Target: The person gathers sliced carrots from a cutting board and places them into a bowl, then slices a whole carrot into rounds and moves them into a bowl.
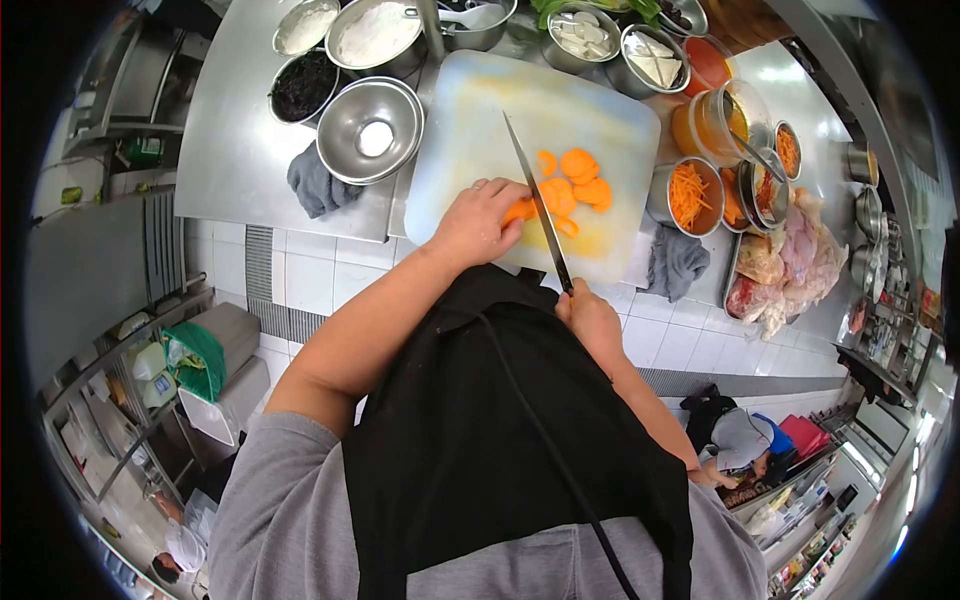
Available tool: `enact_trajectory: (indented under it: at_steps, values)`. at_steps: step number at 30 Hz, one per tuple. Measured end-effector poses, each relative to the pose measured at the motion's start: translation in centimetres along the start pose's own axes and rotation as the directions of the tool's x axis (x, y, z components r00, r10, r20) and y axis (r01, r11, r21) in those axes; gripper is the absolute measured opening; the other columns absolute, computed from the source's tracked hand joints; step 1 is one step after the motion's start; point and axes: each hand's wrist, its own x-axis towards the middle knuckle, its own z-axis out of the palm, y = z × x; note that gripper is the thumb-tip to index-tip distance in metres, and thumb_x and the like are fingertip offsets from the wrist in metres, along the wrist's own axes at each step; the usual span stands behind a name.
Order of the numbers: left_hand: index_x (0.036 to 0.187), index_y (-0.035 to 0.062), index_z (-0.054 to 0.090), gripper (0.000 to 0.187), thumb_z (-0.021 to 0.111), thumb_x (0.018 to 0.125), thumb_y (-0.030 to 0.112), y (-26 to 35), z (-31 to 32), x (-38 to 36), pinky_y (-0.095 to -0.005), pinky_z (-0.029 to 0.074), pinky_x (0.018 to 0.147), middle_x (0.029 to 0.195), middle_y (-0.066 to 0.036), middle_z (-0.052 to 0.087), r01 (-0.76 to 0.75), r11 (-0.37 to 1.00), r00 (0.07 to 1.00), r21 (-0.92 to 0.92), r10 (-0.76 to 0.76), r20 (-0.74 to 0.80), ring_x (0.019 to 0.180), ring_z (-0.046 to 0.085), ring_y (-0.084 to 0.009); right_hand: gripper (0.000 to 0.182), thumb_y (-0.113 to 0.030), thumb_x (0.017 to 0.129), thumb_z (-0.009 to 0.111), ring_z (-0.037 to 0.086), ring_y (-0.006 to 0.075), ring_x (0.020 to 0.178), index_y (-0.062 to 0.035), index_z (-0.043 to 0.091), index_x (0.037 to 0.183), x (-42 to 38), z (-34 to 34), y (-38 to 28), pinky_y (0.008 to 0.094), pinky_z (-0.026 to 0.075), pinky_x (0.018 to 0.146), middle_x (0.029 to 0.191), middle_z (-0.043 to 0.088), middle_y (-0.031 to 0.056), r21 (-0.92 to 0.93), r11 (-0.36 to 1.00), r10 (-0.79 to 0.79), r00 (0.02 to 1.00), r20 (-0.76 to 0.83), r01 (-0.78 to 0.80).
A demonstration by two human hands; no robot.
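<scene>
My left hand [478, 222] is closed on a carrot piece [519, 211] lying on the white cutting board [480, 110]. In my right hand [594, 318] is the black handle of a long kitchen knife [538, 195]. Its blade stretches up across the board, right beside my left fingertips and against the carrot. Several orange carrot slices [578, 163] lie spread out to the right of the blade. Most of the carrot under my left fingers is hidden.
Left of the board stand an empty steel bowl [370, 130] and a bowl of dark shreds [303, 88]. To the right are a container of shredded carrot [688, 196], a grey cloth [677, 262] and a tray of raw poultry [790, 260]. Another person [745, 440] is at lower right.
</scene>
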Motion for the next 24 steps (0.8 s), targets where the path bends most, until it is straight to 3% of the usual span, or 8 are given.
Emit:
enact_trajectory:
  at_steps: [4, 10, 17, 24]
  values:
    - [0.127, 0.0096, 0.066, 0.04, 0.074, 0.088, 0.015, 0.0, 0.2, -0.2, -0.0481, 0.056, 0.092, 0.119, -0.012, 0.07, -0.051, 0.999, 0.998, 0.015, 0.052, -0.037, 0.108, 0.068, -0.0376, 0.026, -0.026, 0.106, 0.059, 0.074, 0.0488, 0.083, -0.0013, 0.061, 0.111, 2.2, 2.5, 1.5, 0.0603, 0.057, 0.076, 0.085, 0.075, 0.0273, -0.012, 1.0, 0.026, 0.996, 0.082, -0.025]
    - [0.127, 0.0093, 0.064, 0.039, 0.075, 0.089, 0.015, 0.0, 0.0, 0.1, -0.0483, 0.055, 0.097, 0.122, -0.012, 0.069, 0.002, 1.0, 1.0, 0.026, -0.002, 0.007, 0.112, 0.066, -0.0382, 0.025, -0.027, 0.106, 0.061, 0.074, 0.0486, 0.081, -0.0012, 0.061, 0.107, 1.4, 1.4, 0.7, 0.0618, 0.056, 0.075, 0.084, 0.074, 0.0272, 0.014, 1.0, 0.029, 0.999, -0.029, -0.028]
    - [0.125, 0.0085, 0.064, 0.039, 0.075, 0.089, 0.015, -0.1, -0.1, 0.0, -0.0481, 0.055, 0.096, 0.122, -0.012, 0.069, -0.007, 1.0, 1.0, 0.007, 0.007, -0.001, 0.112, 0.066, -0.0387, 0.024, -0.026, 0.106, 0.061, 0.073, 0.0484, 0.081, -0.0026, 0.06, 0.104, -0.3, -0.1, -0.3, 0.0615, 0.056, 0.076, 0.082, 0.073, 0.0267, 0.02, 1.0, -0.012, 0.999, -0.031, 0.013]
    - [0.126, 0.0099, 0.065, 0.041, 0.076, 0.087, 0.016, -0.2, 0.1, 0.0, -0.0484, 0.056, 0.094, 0.121, -0.012, 0.068, -0.029, 0.999, 0.999, 0.027, 0.03, -0.037, 0.11, 0.067, -0.0384, 0.024, -0.026, 0.105, 0.059, 0.073, 0.0501, 0.083, -0.0016, 0.06, 0.105, 3.9, 3.4, 1.1, 0.0617, 0.056, 0.078, 0.086, 0.074, 0.0281, -0.066, 0.998, 0.012, 1.0, -0.012, -0.013]
